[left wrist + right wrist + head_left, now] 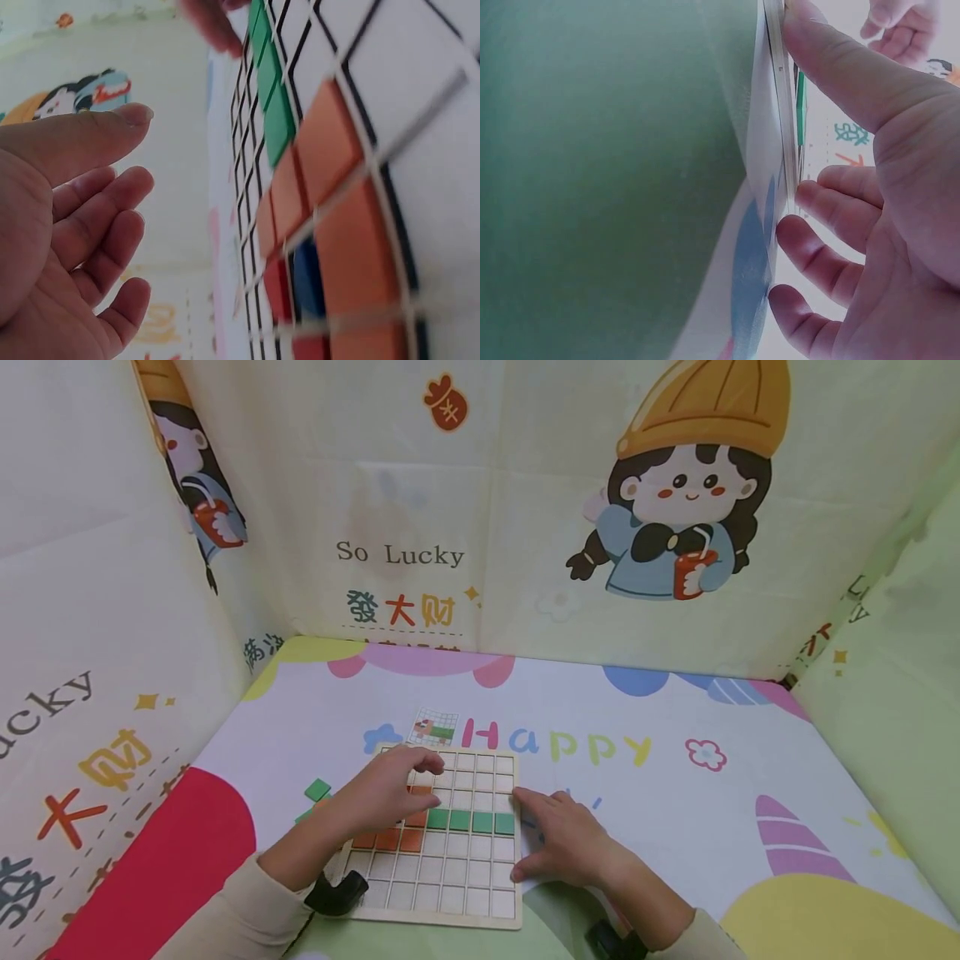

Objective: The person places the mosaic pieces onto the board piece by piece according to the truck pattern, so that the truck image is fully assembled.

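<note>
Grid board [453,870], left hand [386,792] above, fingers parted, right hand [566,839] spread at edge, "Happy" print [553,748], "So Lucky" [408,556]

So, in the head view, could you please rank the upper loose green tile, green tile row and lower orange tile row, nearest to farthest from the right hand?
1. Green tile row: grid board, right side.
2. Lower orange tile row: board's left side.
3. Upper loose green tile: left of the board.
</note>
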Demonstrator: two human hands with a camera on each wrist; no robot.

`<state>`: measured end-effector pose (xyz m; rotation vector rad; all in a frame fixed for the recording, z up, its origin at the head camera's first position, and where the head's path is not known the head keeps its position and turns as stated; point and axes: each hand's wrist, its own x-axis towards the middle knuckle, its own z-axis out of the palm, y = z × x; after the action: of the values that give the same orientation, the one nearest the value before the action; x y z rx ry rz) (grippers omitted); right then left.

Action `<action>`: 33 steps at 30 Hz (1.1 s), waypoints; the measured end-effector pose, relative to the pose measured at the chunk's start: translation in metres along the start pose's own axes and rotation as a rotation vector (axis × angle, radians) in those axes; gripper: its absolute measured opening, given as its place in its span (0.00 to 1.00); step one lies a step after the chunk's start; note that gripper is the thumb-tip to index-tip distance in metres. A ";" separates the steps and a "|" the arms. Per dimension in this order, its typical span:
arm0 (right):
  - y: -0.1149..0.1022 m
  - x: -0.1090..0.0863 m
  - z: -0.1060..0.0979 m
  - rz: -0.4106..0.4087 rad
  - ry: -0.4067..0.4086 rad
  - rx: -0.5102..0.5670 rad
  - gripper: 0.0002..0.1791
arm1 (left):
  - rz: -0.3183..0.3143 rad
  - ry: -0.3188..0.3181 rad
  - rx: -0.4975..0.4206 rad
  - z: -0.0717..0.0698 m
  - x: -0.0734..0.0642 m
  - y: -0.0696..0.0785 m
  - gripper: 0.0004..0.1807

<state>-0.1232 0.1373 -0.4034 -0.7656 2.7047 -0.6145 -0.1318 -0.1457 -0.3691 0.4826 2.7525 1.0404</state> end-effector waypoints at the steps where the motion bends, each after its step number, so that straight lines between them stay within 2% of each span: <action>1: 0.000 0.000 0.000 -0.004 0.000 0.000 0.54 | -0.006 0.006 0.006 -0.003 -0.002 -0.003 0.20; 8: 0.000 -0.001 0.001 -0.018 0.008 -0.007 0.54 | -0.090 0.042 0.056 -0.026 -0.015 -0.024 0.24; 18: 0.001 0.000 0.002 -0.011 0.003 -0.014 0.54 | -0.175 0.070 0.100 -0.062 -0.045 -0.064 0.28; 24: 0.001 -0.001 0.001 -0.014 0.008 -0.005 0.53 | -0.191 0.074 0.111 -0.070 -0.057 -0.084 0.28; 33: 0.002 -0.002 0.001 -0.031 0.014 -0.007 0.54 | -0.232 0.069 0.104 -0.070 -0.063 -0.114 0.28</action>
<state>-0.1226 0.1395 -0.4048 -0.8098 2.7141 -0.6202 -0.1180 -0.2911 -0.3906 0.1364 2.8472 0.8772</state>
